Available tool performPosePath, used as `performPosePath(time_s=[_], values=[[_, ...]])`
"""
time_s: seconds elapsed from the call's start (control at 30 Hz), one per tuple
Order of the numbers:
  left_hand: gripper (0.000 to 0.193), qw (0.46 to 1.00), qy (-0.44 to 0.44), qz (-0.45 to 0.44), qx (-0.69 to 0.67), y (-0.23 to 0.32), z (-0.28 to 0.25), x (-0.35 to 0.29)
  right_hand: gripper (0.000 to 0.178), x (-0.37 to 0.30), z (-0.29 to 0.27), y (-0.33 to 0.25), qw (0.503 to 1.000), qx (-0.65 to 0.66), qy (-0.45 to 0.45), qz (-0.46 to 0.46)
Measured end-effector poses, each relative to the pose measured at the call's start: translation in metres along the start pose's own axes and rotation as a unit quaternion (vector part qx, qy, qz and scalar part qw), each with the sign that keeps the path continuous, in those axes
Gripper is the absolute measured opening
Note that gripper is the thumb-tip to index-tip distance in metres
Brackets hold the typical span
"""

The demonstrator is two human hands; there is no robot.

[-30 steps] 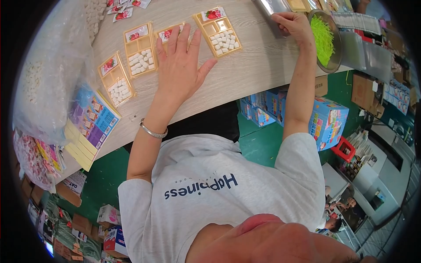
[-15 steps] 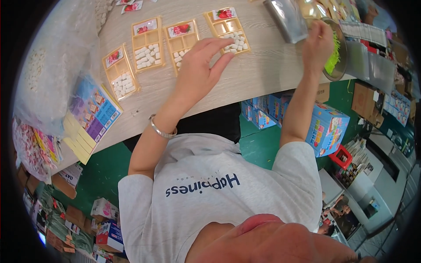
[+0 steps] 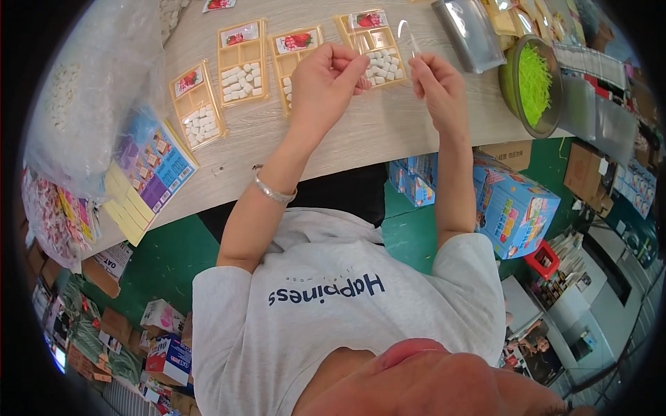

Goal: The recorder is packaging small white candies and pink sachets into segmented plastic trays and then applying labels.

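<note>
My right hand (image 3: 442, 93) pinches a thin clear plastic piece (image 3: 404, 33), of which mostly bright glints show. Facing it, my left hand (image 3: 329, 84) has thumb and fingers closed together; what it holds is too hard to see. Both hands are raised over the near side of a tan compartment tray (image 3: 343, 29). That tray holds white marshmallow-like pieces (image 3: 383, 66) and a strawberry-printed sachet (image 3: 368, 20). Under my left hand a second tray (image 3: 283, 66) is partly hidden. Two more filled trays (image 3: 262, 41) (image 3: 220, 125) stand to the left.
At right are a bowl (image 3: 511, 93) of bright green shreds (image 3: 535, 87) and a stack of clear plastic (image 3: 468, 35). A large clear bag (image 3: 90, 90) of white pieces and printed cards (image 3: 163, 170) lie left. Blue boxes (image 3: 517, 208) stand below the table edge.
My right hand has moved left from beside the green bowl, with the clear plastic piece now showing in it. My left hand's fingers have gone from spread to pinched.
</note>
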State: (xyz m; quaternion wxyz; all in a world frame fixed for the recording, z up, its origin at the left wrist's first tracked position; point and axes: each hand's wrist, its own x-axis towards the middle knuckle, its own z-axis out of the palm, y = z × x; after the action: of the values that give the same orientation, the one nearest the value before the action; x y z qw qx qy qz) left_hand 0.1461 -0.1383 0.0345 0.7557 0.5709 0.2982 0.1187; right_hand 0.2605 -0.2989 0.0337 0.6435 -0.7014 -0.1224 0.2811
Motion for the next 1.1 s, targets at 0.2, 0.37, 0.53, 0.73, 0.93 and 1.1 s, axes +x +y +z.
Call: performPosePath(time_s=[0.2,0.37,0.53,0.73,0.93,1.1], values=[[0.028,0.909,0.062,0.098,0.399,-0.004,0.011,0.020,0.019,0.032,0.005,0.027,0.921,-0.352,0.056,-0.154],[0.047,0.807,0.135,0.217,0.532,-0.021,0.023,0.020,0.027,0.025,0.022,0.028,0.815,-0.524,0.135,-0.207],[0.068,0.714,0.111,0.311,0.617,-0.053,0.029,0.023,0.033,0.026,0.032,0.028,0.799,-0.548,0.115,-0.221],[0.066,0.740,0.113,0.247,0.616,-0.055,0.024,0.027,0.043,0.038,0.019,0.028,0.746,-0.598,0.045,-0.291],[0.063,0.694,0.170,0.230,0.661,-0.006,-0.057,-0.001,0.051,0.078,0.054,0.015,0.680,-0.636,-0.107,-0.348],[0.072,0.703,0.169,0.203,0.660,-0.016,-0.189,-0.031,0.064,0.076,0.050,0.020,0.708,-0.650,-0.088,-0.262]])
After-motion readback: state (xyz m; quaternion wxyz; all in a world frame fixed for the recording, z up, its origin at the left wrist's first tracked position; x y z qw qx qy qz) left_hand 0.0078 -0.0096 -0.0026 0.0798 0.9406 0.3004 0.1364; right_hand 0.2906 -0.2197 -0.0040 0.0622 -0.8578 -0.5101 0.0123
